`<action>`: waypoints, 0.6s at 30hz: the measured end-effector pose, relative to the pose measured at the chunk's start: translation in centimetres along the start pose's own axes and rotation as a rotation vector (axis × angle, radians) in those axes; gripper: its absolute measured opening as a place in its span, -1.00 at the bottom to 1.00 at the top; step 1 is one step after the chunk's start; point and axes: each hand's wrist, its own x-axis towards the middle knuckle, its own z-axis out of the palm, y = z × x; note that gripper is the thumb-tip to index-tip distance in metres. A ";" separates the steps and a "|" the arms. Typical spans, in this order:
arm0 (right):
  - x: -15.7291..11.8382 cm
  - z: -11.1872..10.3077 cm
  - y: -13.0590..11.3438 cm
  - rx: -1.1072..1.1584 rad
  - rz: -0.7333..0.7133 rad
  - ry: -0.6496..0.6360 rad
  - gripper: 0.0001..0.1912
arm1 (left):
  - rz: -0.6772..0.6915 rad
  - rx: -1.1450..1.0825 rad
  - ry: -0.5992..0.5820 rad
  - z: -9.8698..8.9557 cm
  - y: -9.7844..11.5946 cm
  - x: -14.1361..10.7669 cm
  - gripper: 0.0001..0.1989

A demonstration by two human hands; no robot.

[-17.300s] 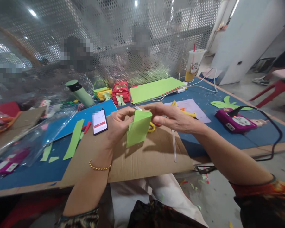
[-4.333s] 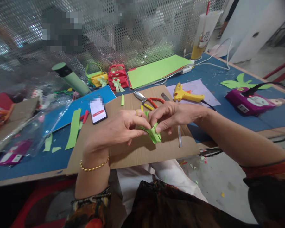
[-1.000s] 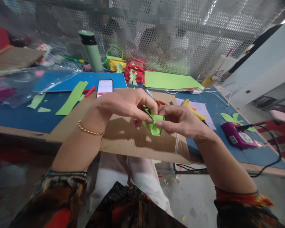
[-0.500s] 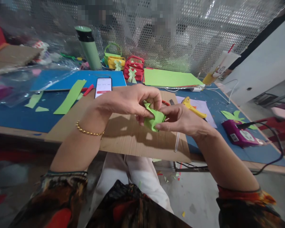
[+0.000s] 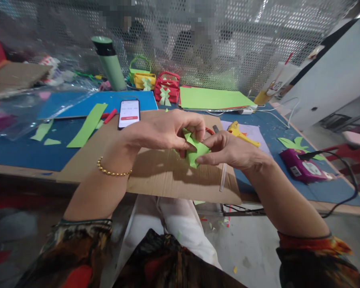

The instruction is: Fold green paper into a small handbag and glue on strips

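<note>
Between my hands is a small folded piece of green paper (image 5: 197, 153), held a little above a sheet of brown cardboard (image 5: 168, 180). My left hand (image 5: 174, 130) pinches its upper left side, the thumb pressed into a fold and the fingers curled over. My right hand (image 5: 228, 150) grips the right edge between thumb and fingers. Just behind the right hand lie a yellow glue gun (image 5: 243, 136) and the red handle of a tool, mostly hidden. A clear glue stick (image 5: 223, 178) rests on the cardboard below that hand.
A phone (image 5: 129, 114) lies left of my hands, near a green paper strip (image 5: 87, 125). Along the back stand a green bottle (image 5: 109, 66), small red paper bag (image 5: 167, 90) and drink cup (image 5: 277, 82). A purple power strip (image 5: 303, 166) with a black cable sits right.
The green paper has turned slightly and shows a flatter face between my fingers. Both hands keep their hold on it. The camera view has shifted a little.
</note>
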 end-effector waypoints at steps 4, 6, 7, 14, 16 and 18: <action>0.1 -0.1 0.2 0.036 -0.007 -0.011 -0.70 | 0.016 0.038 -0.005 0.0 0.3 -0.1 -0.88; 0.2 -0.2 0.3 0.060 -0.016 -0.026 -0.70 | 0.009 0.057 -0.002 -0.1 0.3 -0.2 -0.89; 0.2 -0.2 0.3 0.071 -0.018 -0.039 -0.70 | 0.008 0.067 0.001 -0.1 0.3 -0.2 -0.89; 0.8 -0.6 0.5 0.058 0.022 -0.112 -0.68 | 0.082 0.177 -0.002 0.2 0.6 -0.4 -0.91; 1.0 -0.6 0.5 0.026 0.034 -0.114 -0.68 | 0.098 0.204 -0.006 0.3 0.8 -0.4 -0.90; 1.0 -0.5 0.6 -0.009 0.032 -0.110 -0.67 | 0.108 0.218 -0.015 0.5 1.0 -0.4 -0.90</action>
